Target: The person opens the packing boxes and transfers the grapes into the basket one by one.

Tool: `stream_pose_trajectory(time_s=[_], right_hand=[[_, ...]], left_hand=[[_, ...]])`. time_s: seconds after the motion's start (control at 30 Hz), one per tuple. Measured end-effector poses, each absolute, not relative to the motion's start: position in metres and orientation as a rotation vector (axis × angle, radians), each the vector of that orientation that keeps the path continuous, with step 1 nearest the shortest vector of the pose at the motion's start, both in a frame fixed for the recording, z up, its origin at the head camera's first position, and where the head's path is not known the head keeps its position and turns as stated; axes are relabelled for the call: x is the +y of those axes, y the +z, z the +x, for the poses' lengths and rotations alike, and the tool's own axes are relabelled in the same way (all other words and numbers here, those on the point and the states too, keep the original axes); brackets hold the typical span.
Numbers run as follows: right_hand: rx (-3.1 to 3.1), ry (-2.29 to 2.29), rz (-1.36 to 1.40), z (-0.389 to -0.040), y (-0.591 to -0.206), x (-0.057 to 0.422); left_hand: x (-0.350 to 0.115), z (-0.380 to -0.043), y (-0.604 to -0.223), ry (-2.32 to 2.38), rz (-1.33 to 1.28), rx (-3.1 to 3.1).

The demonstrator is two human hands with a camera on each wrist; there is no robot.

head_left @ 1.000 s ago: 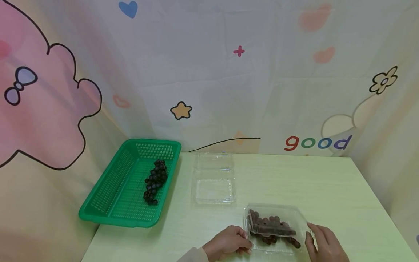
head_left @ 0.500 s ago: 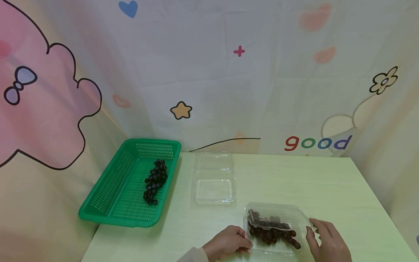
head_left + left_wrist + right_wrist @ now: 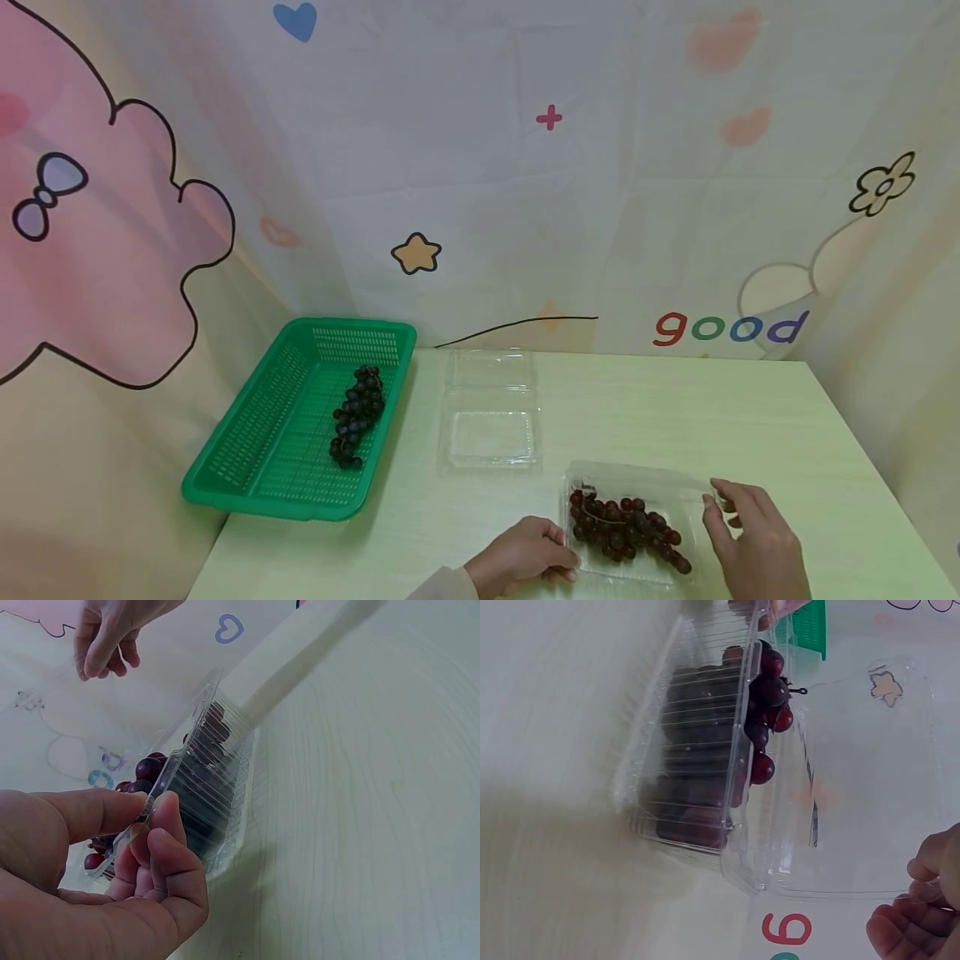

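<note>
A clear plastic clamshell box [image 3: 600, 573] sits near the front of the table, with a bunch of dark red grapes [image 3: 626, 527] inside. Its lid [image 3: 855, 780] is hinged along the far side and stands raised off the fruit. At the box's left end, my left hand [image 3: 525, 548] pinches the rim between thumb and fingers, as the left wrist view shows up close. My right hand [image 3: 761, 533] pinches the lid's free corner at the right, its thumb and fingertips on the thin edge in the right wrist view.
A second clear clamshell [image 3: 491, 437] lies opened flat farther back. To the left, a green plastic basket [image 3: 273, 417] holds a bunch of black grapes [image 3: 358, 421]. A printed curtain [image 3: 480, 167] hangs behind the pale table [image 3: 735, 425].
My right hand has moved slightly up and away, swinging the lid back off the grapes, which now show uncovered. My left hand has kept its place on the rim.
</note>
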State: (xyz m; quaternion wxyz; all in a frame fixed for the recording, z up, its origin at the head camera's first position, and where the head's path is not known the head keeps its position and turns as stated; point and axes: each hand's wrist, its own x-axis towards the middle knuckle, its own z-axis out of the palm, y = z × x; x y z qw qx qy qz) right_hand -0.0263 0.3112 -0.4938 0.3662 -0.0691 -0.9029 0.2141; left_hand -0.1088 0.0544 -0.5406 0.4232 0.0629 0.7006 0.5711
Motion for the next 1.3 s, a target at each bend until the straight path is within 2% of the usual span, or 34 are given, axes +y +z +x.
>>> stream_pose_trajectory(time_s=[1.3], right_hand=[[-2.501,0.770,-0.283,-0.068,-0.491,0.330]], left_hand=[[0.056,-0.106,-0.538,1.440,0.093,1.786]])
